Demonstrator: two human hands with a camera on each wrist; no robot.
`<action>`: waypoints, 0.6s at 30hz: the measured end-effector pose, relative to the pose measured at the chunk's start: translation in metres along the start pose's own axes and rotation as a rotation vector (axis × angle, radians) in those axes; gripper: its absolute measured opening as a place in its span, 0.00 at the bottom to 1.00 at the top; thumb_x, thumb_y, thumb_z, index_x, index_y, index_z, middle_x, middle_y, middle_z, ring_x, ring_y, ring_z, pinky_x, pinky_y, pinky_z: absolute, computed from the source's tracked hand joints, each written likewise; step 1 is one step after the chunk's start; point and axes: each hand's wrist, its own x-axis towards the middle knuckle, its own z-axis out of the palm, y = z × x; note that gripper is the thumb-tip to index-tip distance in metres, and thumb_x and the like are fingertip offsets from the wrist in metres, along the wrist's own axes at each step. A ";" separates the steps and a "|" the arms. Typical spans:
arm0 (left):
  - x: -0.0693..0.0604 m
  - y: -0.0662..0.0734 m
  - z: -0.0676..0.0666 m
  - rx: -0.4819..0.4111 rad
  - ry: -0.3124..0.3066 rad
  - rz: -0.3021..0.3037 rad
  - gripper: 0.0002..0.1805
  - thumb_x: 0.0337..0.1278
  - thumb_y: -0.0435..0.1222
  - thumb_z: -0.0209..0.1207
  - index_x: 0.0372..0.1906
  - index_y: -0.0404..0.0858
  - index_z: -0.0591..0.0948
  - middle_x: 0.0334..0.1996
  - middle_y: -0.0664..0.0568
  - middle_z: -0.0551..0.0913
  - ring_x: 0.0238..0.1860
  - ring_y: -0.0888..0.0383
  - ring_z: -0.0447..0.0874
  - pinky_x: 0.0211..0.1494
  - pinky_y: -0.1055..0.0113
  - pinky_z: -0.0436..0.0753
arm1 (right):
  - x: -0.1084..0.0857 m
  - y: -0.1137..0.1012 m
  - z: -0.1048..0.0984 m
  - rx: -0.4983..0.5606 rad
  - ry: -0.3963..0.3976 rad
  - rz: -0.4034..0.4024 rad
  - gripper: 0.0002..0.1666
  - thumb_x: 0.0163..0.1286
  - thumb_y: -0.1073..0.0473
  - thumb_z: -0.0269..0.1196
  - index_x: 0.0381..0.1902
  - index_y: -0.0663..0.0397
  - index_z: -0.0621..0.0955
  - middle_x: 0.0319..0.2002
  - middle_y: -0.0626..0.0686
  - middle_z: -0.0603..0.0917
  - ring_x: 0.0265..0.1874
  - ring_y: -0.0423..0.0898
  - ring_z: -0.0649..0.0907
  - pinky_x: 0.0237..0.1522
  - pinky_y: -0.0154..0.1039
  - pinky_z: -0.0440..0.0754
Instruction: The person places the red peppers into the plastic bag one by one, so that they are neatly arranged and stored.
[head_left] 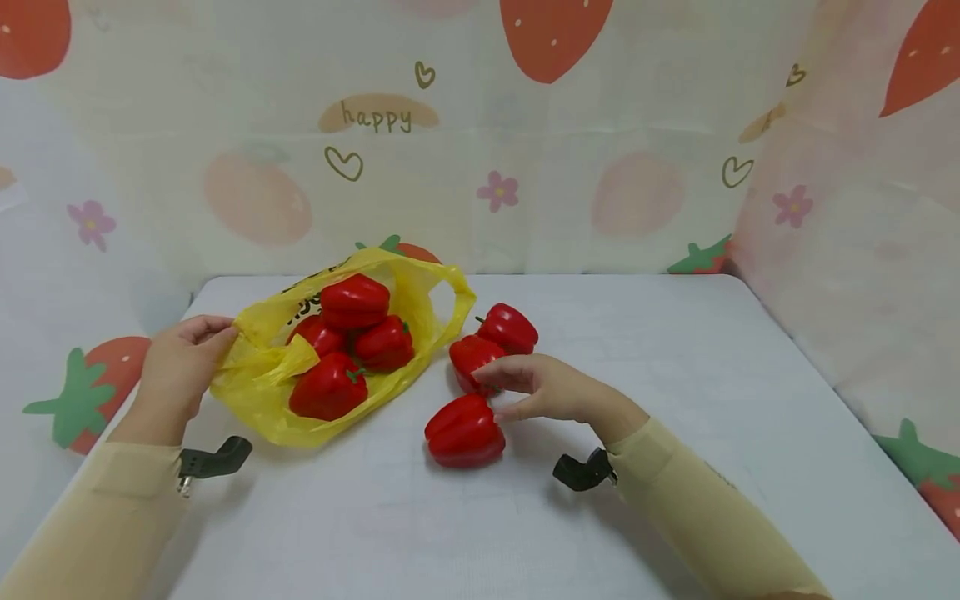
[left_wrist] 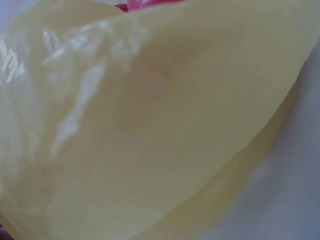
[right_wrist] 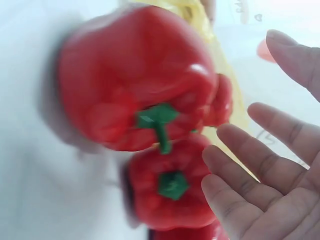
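A yellow plastic bag [head_left: 258, 400] lies with its mouth spread, several red bell peppers [head_left: 327, 387] inside it. At the bag's left edge my left hand [head_left: 183, 358] pinches the plastic between thumb and fingers. Beside the bag on the right are three more peppers: a front one [head_left: 465, 432], a middle one [head_left: 471, 360] and a rear one [head_left: 508, 328]. My right hand [head_left: 558, 390] hovers by the front and middle peppers, fingers extended and nothing held. In the right wrist view its palm and spread fingers show beside a green-stemmed pepper [right_wrist: 135, 75]. Bag plastic [left_wrist: 150, 125] fills most of the left wrist view.
A white table [head_left: 675, 358] bears everything. Behind it hangs a light curtain [head_left: 555, 125] printed with strawberries, flowers and hearts. A black camera mount [head_left: 216, 458] sits at the left wrist, and another black mount [head_left: 583, 472] at the right wrist.
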 end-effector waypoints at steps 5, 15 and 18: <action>0.000 0.000 0.001 0.002 -0.003 -0.004 0.26 0.62 0.52 0.48 0.56 0.38 0.71 0.48 0.49 0.72 0.42 0.56 0.70 0.34 0.83 0.75 | -0.005 0.010 0.008 -0.018 -0.009 0.006 0.33 0.55 0.60 0.68 0.60 0.50 0.72 0.57 0.48 0.73 0.60 0.49 0.68 0.59 0.50 0.67; 0.000 -0.001 0.001 0.014 -0.010 -0.008 0.26 0.62 0.53 0.48 0.56 0.39 0.71 0.49 0.49 0.72 0.43 0.56 0.70 0.34 0.83 0.75 | -0.008 0.026 0.022 -0.051 -0.030 0.021 0.46 0.52 0.58 0.70 0.67 0.44 0.62 0.60 0.45 0.69 0.60 0.47 0.69 0.60 0.48 0.67; 0.000 -0.002 0.001 0.011 -0.013 -0.010 0.26 0.62 0.53 0.47 0.57 0.39 0.71 0.49 0.49 0.72 0.43 0.56 0.70 0.34 0.82 0.76 | -0.005 0.030 0.026 -0.063 -0.019 0.019 0.47 0.51 0.57 0.71 0.67 0.42 0.61 0.59 0.44 0.69 0.60 0.47 0.69 0.59 0.46 0.69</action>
